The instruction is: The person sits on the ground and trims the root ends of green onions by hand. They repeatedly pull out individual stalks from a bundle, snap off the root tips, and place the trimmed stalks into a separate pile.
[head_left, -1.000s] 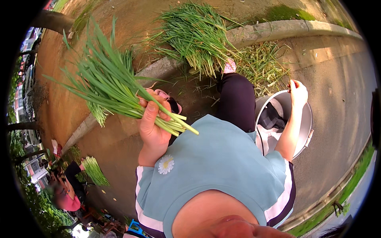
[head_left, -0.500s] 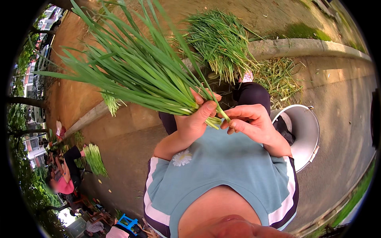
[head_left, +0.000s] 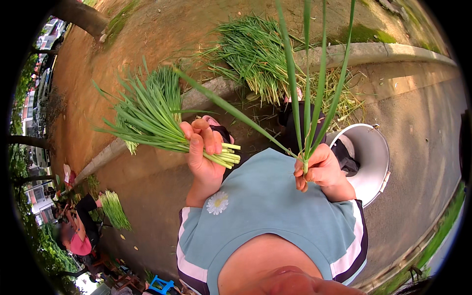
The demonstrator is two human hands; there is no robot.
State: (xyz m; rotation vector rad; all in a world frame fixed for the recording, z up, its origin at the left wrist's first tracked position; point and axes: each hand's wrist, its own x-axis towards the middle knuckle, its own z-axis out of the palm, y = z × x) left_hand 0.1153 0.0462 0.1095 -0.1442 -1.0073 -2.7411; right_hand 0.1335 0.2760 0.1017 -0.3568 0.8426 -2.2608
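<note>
My left hand (head_left: 202, 152) is closed around a bunch of garlic chives (head_left: 155, 125), whose pale cut-looking ends point right and leaves fan out to the upper left. In front of my chest, my right hand (head_left: 322, 169) pinches one garlic chive stalk (head_left: 306, 163) near its base. Its several long leaves spread upward and to the left. The two hands are apart. Beyond the held bunch, another bundle of chives (head_left: 166, 86) lies by the kerb. A large heap of chives (head_left: 255, 51) rests ahead, partly over the kerb.
Yellowish trimmings (head_left: 348, 103) lie right of the heap, below the concrete kerb (head_left: 378, 53). A pale bucket (head_left: 376, 162) with a black thing inside stands at my right. Far left, a person in pink (head_left: 81, 243) sits near more chives (head_left: 115, 211). A blue stool (head_left: 161, 285) stands lower left.
My hands have moved apart. The right hand has drawn one stalk away from the bunch and holds it upright; the left has moved left with the bunch.
</note>
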